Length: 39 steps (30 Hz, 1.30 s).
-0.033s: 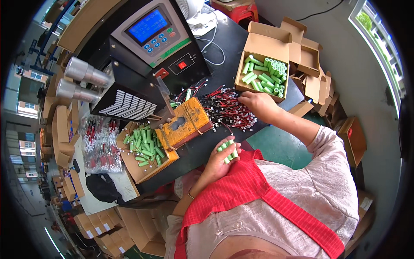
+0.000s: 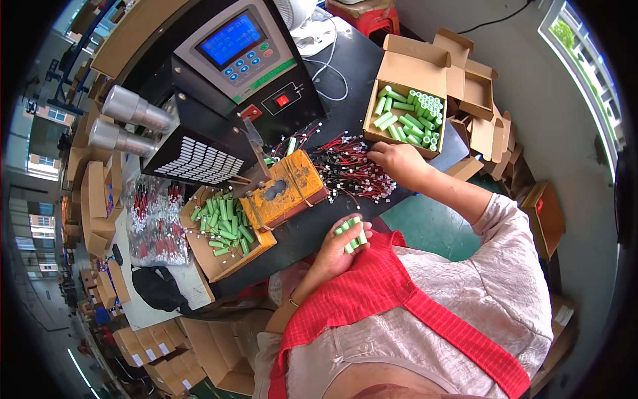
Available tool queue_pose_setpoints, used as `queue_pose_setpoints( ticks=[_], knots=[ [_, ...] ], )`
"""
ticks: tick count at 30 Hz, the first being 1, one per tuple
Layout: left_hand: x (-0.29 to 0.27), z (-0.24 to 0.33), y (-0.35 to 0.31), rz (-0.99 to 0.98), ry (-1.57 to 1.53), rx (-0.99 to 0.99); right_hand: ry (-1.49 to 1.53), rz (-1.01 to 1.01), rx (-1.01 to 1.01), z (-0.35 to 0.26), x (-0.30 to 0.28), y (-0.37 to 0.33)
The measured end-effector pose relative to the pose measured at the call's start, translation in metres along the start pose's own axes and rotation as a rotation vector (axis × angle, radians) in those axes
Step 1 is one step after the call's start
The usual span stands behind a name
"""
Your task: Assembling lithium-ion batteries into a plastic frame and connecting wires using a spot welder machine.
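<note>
Several green cylindrical battery cells (image 2: 354, 234) are bunched in my left hand (image 2: 337, 253), its fingers curled around them just above the red apron. My right hand (image 2: 397, 161) reaches to the right edge of a pile of red and black wire leads (image 2: 352, 169) with small white connectors. Its thumb and fingertips are pinched together there; what lies between them is too small to tell. Right behind that hand stands an open cardboard box (image 2: 405, 126) of green cells. A block wrapped in yellow tape (image 2: 282, 188), with a dark worn patch on top, sits left of the wires.
A black machine with a blue screen (image 2: 230, 38) and metal cylinders (image 2: 136, 110) fills the back left. Below it are a cardboard tray (image 2: 219, 269) of wired green cells and a clear bag (image 2: 156, 226) of leads. Opened cartons (image 2: 488, 133) lean at the right.
</note>
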<state>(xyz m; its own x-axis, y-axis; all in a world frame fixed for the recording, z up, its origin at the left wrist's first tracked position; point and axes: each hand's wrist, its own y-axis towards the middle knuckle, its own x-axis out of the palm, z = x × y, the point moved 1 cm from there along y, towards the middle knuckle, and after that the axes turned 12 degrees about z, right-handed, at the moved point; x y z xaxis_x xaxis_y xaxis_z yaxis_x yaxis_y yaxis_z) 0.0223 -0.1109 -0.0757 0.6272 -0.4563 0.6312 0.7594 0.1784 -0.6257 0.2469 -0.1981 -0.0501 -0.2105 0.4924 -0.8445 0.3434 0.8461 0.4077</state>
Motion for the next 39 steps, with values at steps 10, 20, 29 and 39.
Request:
queue_pose_setpoints(
  ticks=[10,20,29,39],
  knots=[
    [0.001,0.008,-0.009,-0.046,0.005,0.070,0.132,0.226,0.036,-0.017,-0.039,0.027],
    [0.012,0.074,-0.034,-0.115,-0.122,0.449,1.002,0.215,0.555,-0.078,-0.039,0.006],
    [-0.012,0.076,-0.039,0.053,0.057,0.615,1.242,-0.201,0.656,-0.132,0.008,0.000],
    [-0.029,0.120,-0.055,0.387,0.665,1.086,0.932,0.052,0.531,-0.138,0.015,0.030]
  ],
)
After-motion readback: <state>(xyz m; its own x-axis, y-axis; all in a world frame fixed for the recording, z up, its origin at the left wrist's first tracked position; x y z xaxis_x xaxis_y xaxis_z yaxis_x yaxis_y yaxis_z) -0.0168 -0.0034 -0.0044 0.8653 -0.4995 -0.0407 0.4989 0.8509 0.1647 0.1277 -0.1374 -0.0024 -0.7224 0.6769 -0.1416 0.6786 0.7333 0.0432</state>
